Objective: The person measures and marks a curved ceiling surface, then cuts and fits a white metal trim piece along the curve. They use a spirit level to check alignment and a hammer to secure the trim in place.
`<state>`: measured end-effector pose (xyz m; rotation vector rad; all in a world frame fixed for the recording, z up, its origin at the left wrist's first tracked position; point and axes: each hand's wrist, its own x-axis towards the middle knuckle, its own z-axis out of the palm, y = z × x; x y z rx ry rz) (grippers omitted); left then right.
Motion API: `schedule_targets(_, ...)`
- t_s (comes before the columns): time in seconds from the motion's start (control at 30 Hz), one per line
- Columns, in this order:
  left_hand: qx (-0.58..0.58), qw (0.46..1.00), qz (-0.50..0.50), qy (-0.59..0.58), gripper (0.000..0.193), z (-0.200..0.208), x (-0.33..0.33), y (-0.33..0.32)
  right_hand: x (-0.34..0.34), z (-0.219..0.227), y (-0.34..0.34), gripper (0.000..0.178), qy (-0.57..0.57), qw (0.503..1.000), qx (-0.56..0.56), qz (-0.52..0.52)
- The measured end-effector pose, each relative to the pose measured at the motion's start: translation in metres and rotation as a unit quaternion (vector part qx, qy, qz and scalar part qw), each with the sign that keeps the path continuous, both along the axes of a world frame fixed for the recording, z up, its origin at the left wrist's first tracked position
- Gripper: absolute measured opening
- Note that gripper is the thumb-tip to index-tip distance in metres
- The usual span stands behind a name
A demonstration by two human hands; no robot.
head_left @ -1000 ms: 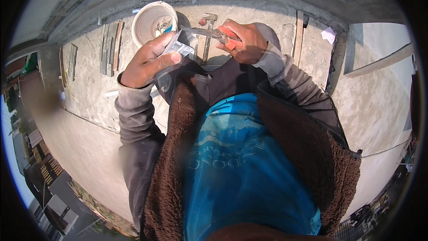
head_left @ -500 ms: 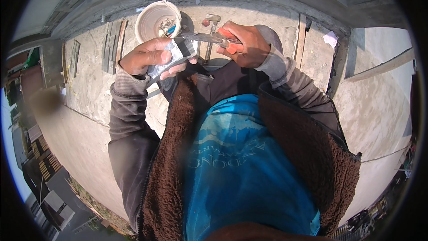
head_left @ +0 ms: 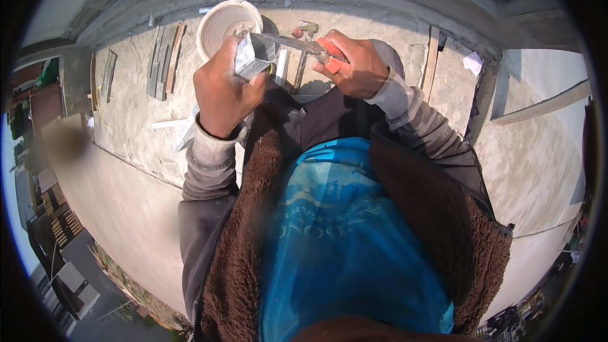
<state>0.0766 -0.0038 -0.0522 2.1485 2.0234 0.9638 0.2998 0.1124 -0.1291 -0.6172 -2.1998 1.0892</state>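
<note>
My left hand (head_left: 225, 92) grips a silvery sheet-metal channel (head_left: 252, 57) near its bent end, with the thumb and fingers wrapped around it. The channel's folded end stands up above the knuckles. In my right hand (head_left: 364, 66) are tin snips (head_left: 297, 44) with red-orange handles, partly covered by my fingers. Their long metal blades reach leftward to the upper edge of the channel. Whether the blades have bitten into the metal cannot be made out. Part of the channel is hidden behind my left hand.
Just beyond my left hand stands a whitish bucket (head_left: 204, 35) with scraps inside. A hammer (head_left: 308, 27) lies behind the snips. Wood and grey strips (head_left: 166, 57) rest on the concrete at left, a narrow board (head_left: 431, 57) at right. Farther right is a white scrap (head_left: 472, 62).
My left hand has moved rightward and turned, so its back now faces up. The channel's end has swung upward with it. My right hand and the snips have shifted only slightly.
</note>
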Motion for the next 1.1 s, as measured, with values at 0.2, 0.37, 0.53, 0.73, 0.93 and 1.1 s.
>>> schedule_targets(0.2, -0.001, 1.000, 0.009, -0.019, 0.032, 0.009, 0.004, 0.000, -0.005, -0.008, 0.000, 0.045, 0.031, 0.999, 0.034, 0.001)
schedule_targets(0.37, 0.000, 0.999, 0.003, -0.037, 0.020, 0.017, 0.005, -0.001, -0.009, 0.003, 0.003, 0.045, 0.039, 0.999, 0.014, 0.022)
schedule_targets(0.53, -0.012, 0.999, -0.018, -0.034, 0.054, 0.009, -0.003, -0.002, -0.010, 0.007, 0.001, 0.044, 0.018, 1.000, 0.014, 0.020)
schedule_targets(0.73, -0.013, 0.999, -0.027, -0.025, 0.051, 0.007, -0.003, -0.001, -0.007, 0.008, 0.001, 0.042, 0.005, 1.000, 0.005, 0.024)
schedule_targets(0.93, -0.031, 0.999, -0.025, -0.030, 0.052, 0.009, -0.002, -0.001, -0.010, -0.001, 0.000, 0.036, 0.054, 0.997, 0.052, 0.006)
schedule_targets(1.1, -0.021, 0.999, -0.028, -0.028, 0.053, 0.007, -0.005, -0.006, -0.017, 0.003, -0.001, 0.044, 0.069, 0.994, 0.086, -0.002)
